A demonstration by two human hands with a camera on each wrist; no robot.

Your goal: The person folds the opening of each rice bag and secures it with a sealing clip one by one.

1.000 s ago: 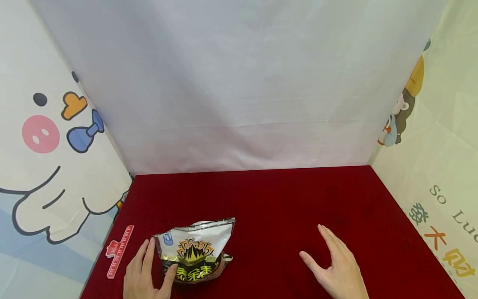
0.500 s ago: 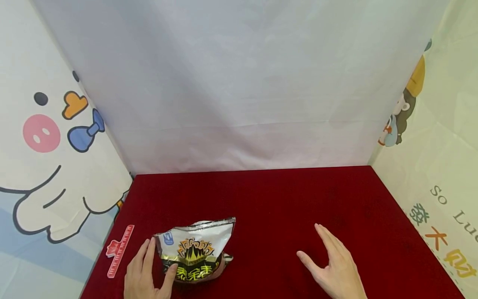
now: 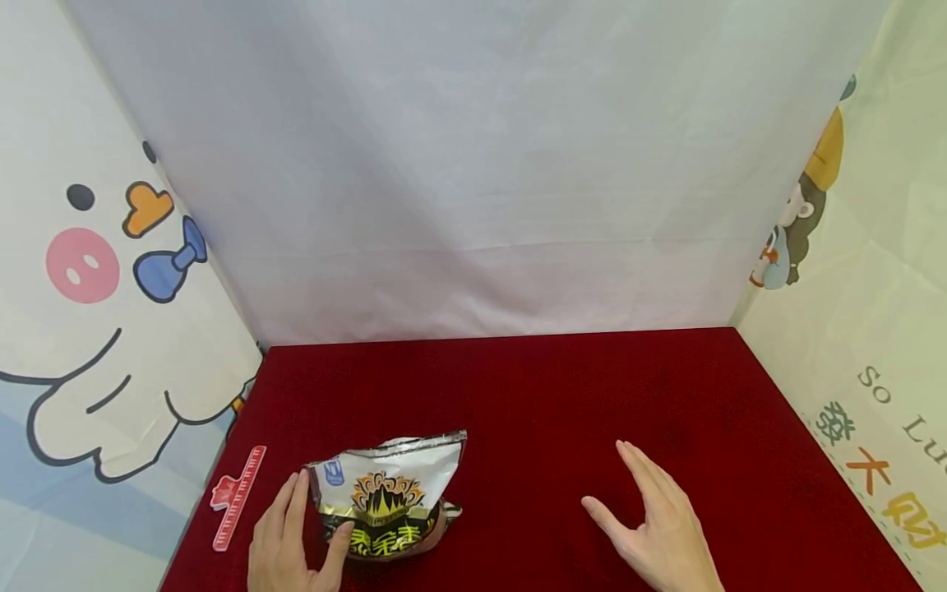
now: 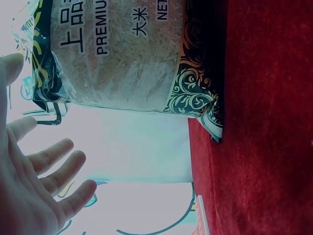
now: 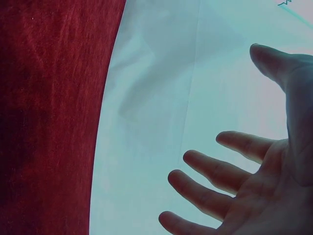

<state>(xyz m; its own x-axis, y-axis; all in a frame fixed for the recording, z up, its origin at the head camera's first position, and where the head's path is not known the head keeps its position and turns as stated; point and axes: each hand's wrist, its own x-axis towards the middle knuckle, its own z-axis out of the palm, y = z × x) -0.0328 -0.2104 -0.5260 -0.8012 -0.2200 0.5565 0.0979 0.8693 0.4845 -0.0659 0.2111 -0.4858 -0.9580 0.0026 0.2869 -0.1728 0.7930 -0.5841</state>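
A bag of rice stands upright at the front left of the table, its white and black top leaning over. Grains show through the clear panel of the rice bag in the left wrist view. My left hand is at the bag's left side, index fingertip right at the top corner and thumb overlapping the front. The fingers of the left hand are spread and relaxed in its wrist view. My right hand hovers over the table at the right, holding nothing, fingers extended and thumb apart; the right hand looks the same up close.
Left of the left hand lies a long red clip with a toothed pattern. Dark red cloth covers the table. A white curtain closes off the back, and printed cloth panels stand at both sides.
My right hand has drifted slightly left. The left hand has shifted a very little to the right, while the rice bag and the clip stay in place.
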